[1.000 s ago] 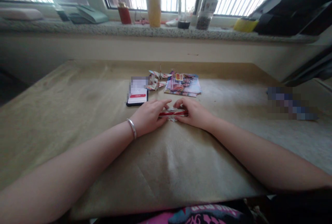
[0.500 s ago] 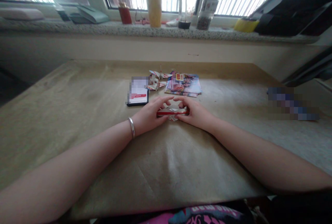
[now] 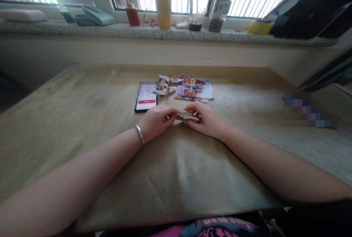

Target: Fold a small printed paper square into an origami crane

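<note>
A small piece of folded paper point(image 3: 188, 117), whitish with red on it, is held between both hands just above the table. My left hand point(image 3: 158, 119), with a silver bangle at the wrist, pinches its left end between thumb and fingers. On the other side my right hand point(image 3: 205, 119) grips the right end, thumb toward me and fingers curled behind. Part of the paper is hidden by the fingers. Beyond the hands sit folded paper cranes point(image 3: 165, 89), a phone point(image 3: 147, 102) with a lit screen, and a stack of printed leaflets point(image 3: 196, 89).
A beige cover lies over the table point(image 3: 165, 182). At the right is a blurred-out bluish item point(image 3: 310, 110). Along the granite windowsill point(image 3: 176, 33) stand a red container point(image 3: 132, 15), a yellowish column point(image 3: 162, 2) and a clear jar point(image 3: 217, 19).
My left hand has closed from a wider hold into a pinch and shifted slightly. The paper, earlier a flat strip with a red edge, now looks tilted and more folded.
</note>
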### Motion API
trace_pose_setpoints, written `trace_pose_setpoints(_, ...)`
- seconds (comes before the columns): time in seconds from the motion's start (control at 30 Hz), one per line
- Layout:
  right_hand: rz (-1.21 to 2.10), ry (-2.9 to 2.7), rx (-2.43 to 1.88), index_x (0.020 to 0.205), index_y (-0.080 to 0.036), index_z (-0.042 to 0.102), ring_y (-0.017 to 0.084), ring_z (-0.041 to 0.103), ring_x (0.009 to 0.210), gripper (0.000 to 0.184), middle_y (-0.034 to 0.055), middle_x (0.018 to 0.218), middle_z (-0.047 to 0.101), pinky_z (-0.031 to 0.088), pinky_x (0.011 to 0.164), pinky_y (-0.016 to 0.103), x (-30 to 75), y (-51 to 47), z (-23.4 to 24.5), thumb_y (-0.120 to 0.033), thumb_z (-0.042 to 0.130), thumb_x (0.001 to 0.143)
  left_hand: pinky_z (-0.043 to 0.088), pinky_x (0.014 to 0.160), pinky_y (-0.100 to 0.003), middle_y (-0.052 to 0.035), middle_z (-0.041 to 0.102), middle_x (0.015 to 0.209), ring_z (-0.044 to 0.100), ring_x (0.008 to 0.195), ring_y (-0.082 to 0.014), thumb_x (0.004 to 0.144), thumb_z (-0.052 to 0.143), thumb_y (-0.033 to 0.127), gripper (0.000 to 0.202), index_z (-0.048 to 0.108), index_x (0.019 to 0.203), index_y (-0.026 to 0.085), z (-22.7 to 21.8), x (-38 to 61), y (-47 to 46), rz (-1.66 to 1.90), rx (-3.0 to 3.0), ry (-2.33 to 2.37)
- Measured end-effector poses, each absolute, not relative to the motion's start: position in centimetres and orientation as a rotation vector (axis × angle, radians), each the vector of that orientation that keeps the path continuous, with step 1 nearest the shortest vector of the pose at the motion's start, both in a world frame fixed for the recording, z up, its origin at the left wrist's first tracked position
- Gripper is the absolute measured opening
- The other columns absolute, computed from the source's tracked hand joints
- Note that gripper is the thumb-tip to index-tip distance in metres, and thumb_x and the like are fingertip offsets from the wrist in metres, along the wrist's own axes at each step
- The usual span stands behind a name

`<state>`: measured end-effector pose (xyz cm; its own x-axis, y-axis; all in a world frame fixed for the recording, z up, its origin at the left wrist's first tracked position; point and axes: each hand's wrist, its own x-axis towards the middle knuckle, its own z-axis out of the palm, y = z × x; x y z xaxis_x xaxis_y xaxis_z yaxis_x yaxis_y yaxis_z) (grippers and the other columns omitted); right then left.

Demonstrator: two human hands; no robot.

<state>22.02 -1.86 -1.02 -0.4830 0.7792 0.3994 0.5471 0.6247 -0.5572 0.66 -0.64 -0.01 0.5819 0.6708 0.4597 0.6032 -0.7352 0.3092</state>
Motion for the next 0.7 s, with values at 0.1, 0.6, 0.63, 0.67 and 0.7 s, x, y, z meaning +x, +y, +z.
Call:
trace_pose_setpoints(0.1,0.466,-2.212,-1.050,0.100,-0.019,0.053,0.015,0.056,0.082,0.023,0.0048,0.093,0.060,0.045,0.069,0.026,22.10,-1.99,-0.68,-0.026,0.057,0.078,0.045,0.061,-0.022,-0.0016,0.068,0.075,0.059,0.063,-0.0109,0.084,0.050,0.020,0.018,0.067,0.091,0.017,-0.08,0.56,-0.66,0.894,2.734,1.090)
trace_pose_setpoints(0.6,0.220,-2.223,-1.182,0.077,-0.020,0.055,0.015,0.058,0.080,0.005,0.0028,0.088,0.064,0.042,0.071,0.025,22.23,-1.75,-0.99,-0.016,0.051,0.074,0.050,0.076,-0.026,-0.0019,0.070,0.102,0.064,0.088,-0.0140,0.091,0.045,0.022,0.023,0.065,0.102,0.021,0.14,0.32,-0.71,0.786,3.068,0.912)
trace_pose_setpoints(0.63,0.183,-2.238,-1.182,0.075,-0.020,0.054,0.015,0.058,0.082,0.005,0.0028,0.089,0.065,0.042,0.073,0.025,22.23,-1.76,-0.97,-0.016,0.051,0.075,0.050,0.077,-0.026,-0.0021,0.069,0.105,0.064,0.090,-0.0142,0.091,0.045,0.022,0.023,0.064,0.102,0.021,0.17,0.31,-0.66,0.761,3.077,0.899)
trace_pose_setpoints(0.67,0.150,-2.258,-1.180,0.074,-0.020,0.054,0.015,0.058,0.083,0.005,0.0027,0.090,0.065,0.041,0.074,0.025,22.24,-1.76,-0.95,-0.016,0.051,0.075,0.050,0.078,-0.027,-0.0022,0.069,0.107,0.063,0.091,-0.0145,0.091,0.044,0.022,0.023,0.064,0.102,0.021,0.17,0.31,-0.60,0.744,3.083,0.897)
trace_pose_setpoints(0.7,0.123,-2.283,-1.177,0.073,-0.020,0.054,0.015,0.058,0.083,0.006,0.0026,0.089,0.065,0.041,0.074,0.025,22.24,-1.75,-0.92,-0.016,0.051,0.076,0.050,0.078,-0.028,-0.0023,0.068,0.108,0.063,0.092,-0.0149,0.091,0.044,0.022,0.023,0.065,0.101,0.022,0.15,0.30,-0.53,0.731,3.087,0.902)
